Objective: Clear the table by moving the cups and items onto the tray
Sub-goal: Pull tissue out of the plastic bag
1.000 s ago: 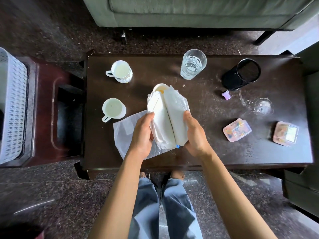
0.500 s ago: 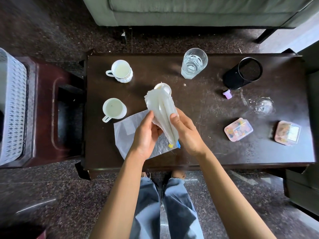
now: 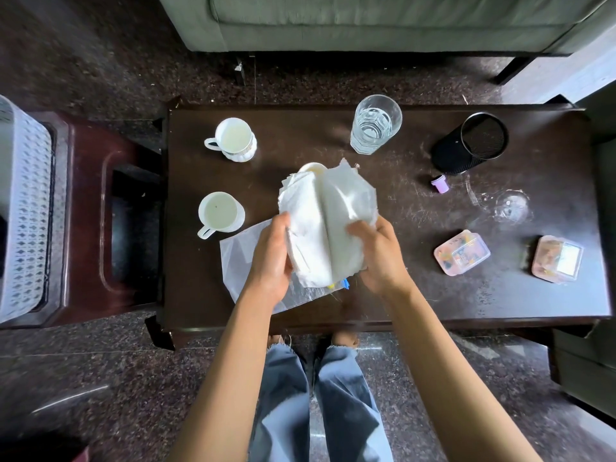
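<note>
A dark desk (image 3: 416,261) still carries cups, a glass and small boxes. Above its near-centre, a stack of white napkins (image 3: 325,225) stands fanned, long axis running away from the person — left hand (image 3: 271,258) and right hand (image 3: 380,255) each closed on a flank. The white tray (image 3: 23,208) lies well off left, nearer the left hand.

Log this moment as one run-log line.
phase: handling napkins | left hand: holds napkin stack | right hand: holds same stack | mugs, glass: on table
</note>
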